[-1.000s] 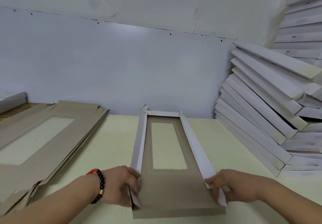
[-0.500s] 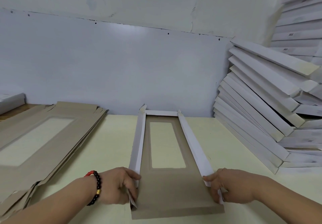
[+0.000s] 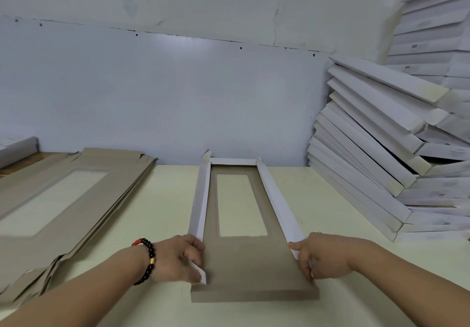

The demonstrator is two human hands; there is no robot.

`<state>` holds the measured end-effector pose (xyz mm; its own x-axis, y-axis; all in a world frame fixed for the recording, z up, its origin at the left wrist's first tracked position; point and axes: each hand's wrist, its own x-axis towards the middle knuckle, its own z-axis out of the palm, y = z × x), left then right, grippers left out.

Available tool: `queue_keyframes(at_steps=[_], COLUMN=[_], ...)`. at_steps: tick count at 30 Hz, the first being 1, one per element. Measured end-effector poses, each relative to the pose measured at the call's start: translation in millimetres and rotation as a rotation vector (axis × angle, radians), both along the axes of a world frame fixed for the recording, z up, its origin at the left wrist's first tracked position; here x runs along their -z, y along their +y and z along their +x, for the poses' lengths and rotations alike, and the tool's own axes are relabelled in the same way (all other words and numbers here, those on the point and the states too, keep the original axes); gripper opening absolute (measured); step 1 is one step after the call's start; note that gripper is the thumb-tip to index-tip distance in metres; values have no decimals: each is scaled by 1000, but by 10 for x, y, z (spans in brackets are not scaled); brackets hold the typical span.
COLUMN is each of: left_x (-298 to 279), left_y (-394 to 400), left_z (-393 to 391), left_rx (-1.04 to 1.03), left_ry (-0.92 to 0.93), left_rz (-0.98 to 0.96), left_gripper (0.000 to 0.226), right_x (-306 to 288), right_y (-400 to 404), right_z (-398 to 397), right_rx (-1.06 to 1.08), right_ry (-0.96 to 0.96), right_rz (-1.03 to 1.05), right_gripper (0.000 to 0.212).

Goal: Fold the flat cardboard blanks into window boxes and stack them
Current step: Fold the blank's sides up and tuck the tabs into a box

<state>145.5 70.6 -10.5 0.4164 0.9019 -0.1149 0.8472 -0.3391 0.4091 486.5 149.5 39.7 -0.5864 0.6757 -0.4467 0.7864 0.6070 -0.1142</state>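
Note:
A brown cardboard blank (image 3: 250, 263) with a rectangular window lies lengthwise on the pale table (image 3: 167, 199) in front of me. Its two long white side flaps stand folded up, and a white end flap is raised at the far end. My left hand (image 3: 181, 260), with a bead bracelet on the wrist, grips the near end of the left flap. My right hand (image 3: 323, 256) grips the near end of the right flap. A pile of flat brown blanks (image 3: 58, 199) lies to the left. Folded white boxes (image 3: 376, 148) are stacked leaning at the right.
A pale wall (image 3: 178, 92) runs close behind the table. A white box edge (image 3: 15, 148) shows at the far left. More white boxes (image 3: 432, 34) are piled high in the right corner.
Both hands stay on the side flaps, which now stand more upright near me. The view has shifted slightly.

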Motion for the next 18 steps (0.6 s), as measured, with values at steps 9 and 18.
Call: queue_keyframes(at_steps=[9,18], left_x=[198,243], left_y=[-21,42], left_z=[259,297], left_rx=[-195,-283], left_ry=[317,275], left_rz=[259,294], left_gripper=[31,21], right_x=[118,298], right_y=[158,149], right_z=[-15,37], right_rx=[23,9], right_ry=[6,105], right_rz=[147,293], right_gripper=[17,16])
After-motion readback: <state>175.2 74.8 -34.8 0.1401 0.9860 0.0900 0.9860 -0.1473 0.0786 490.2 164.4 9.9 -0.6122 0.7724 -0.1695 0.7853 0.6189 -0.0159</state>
